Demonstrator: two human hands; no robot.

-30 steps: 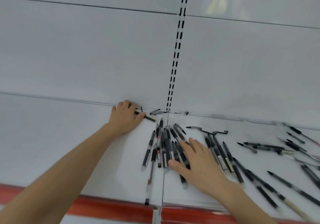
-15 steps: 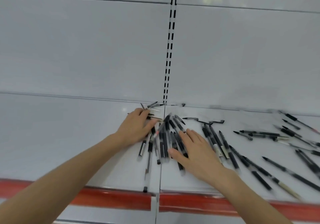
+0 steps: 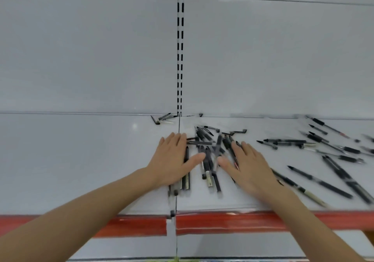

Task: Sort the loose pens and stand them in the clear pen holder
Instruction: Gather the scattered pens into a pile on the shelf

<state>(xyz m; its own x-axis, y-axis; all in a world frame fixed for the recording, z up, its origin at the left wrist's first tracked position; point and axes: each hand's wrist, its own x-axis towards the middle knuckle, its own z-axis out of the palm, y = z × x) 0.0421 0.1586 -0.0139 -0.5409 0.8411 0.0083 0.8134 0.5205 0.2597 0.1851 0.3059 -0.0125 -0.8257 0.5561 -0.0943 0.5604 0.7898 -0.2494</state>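
Both our hands lie flat on the pens [image 3: 208,160] heaped on a white shelf [image 3: 81,160].
Our left hand [image 3: 172,160] rests palm down, fingers straight and together, thumb spread toward the heap; its grip is fully open and clasps nothing, though a few pens lie under the palm, their ends showing at its heel. Our right hand [image 3: 247,166] is equally flat, its grip open, fingers straight and pressing on the heap's right side. The heap sits between our two thumbs, just right of the shelf's seam. The scattered pens [image 3: 334,172] lie farther right, and a few lie by the slotted upright [image 3: 180,59] at the back. A red strip [image 3: 222,221] edges the shelf's front.
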